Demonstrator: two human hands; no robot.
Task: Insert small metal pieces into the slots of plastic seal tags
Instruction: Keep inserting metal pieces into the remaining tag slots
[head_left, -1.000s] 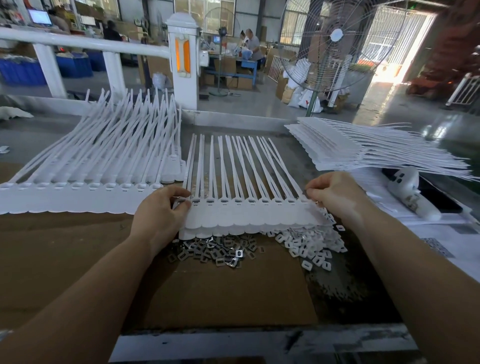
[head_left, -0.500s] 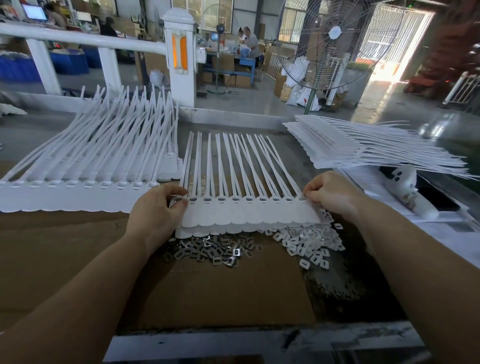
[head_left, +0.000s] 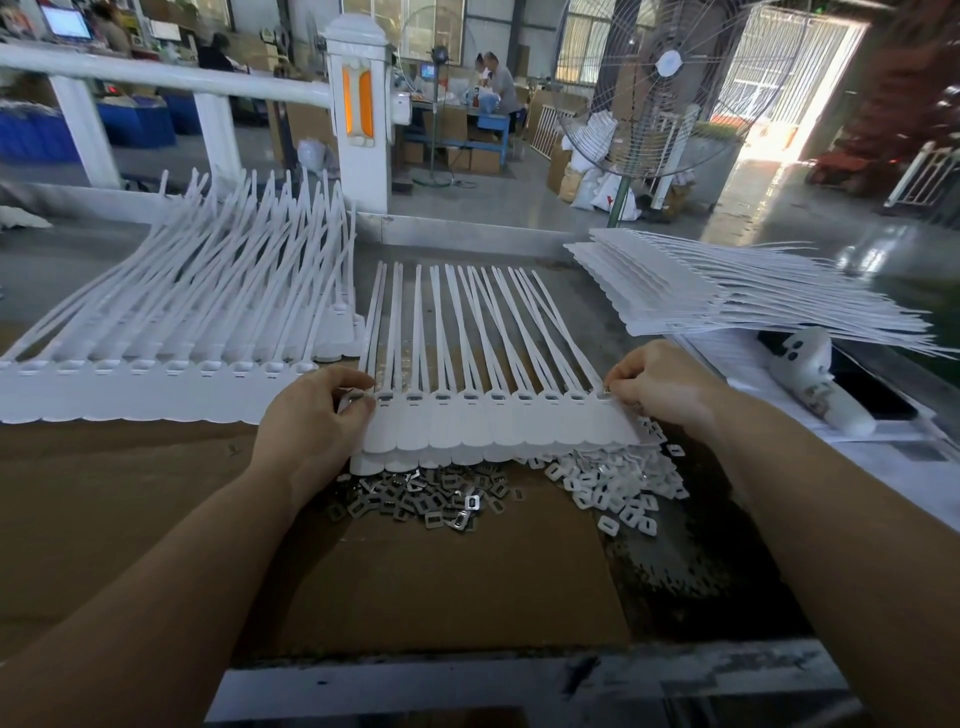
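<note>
Pinching the tag strip (head_left: 498, 423) at both ends, left hand (head_left: 311, 415) and right hand (head_left: 660, 384) hide metal pieces (head_left: 431, 499) on cardboard (head_left: 441, 582); fan (head_left: 665, 88) behind.

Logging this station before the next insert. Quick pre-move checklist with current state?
1. Strip of seal tags held at both ends: ok, left hand and right hand pinch it.
2. Slots face up: ok.
3. Metal pieces in reach: ok, piled just below the strip.
4. White plastic pieces kept apart: ok, separate pile to the right.
5. A metal piece already in the fingers: cannot tell.
6. Which slots are filled: cannot tell, too small.
</note>
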